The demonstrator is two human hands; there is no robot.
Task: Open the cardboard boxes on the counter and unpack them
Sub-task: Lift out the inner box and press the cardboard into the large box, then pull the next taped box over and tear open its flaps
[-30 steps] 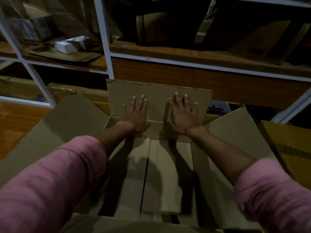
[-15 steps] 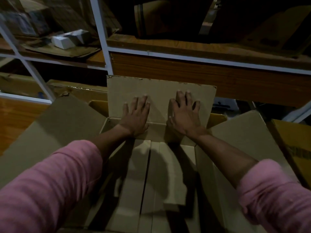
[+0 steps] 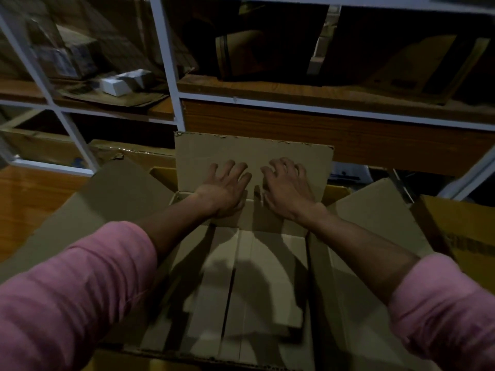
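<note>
Box [image 3: 375, 236] sits open below the shelf [image 3: 294, 89]. Both hands still press its far flap [image 3: 254, 153]; left hand [image 3: 225, 188] flat, right hand [image 3: 288, 188] fingers now slightly curled, gripping nothing. Flap pushed further back.

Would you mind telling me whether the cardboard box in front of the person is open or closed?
Open. The cardboard box has its far flap standing up under both hands, side flaps spread outward.
</note>
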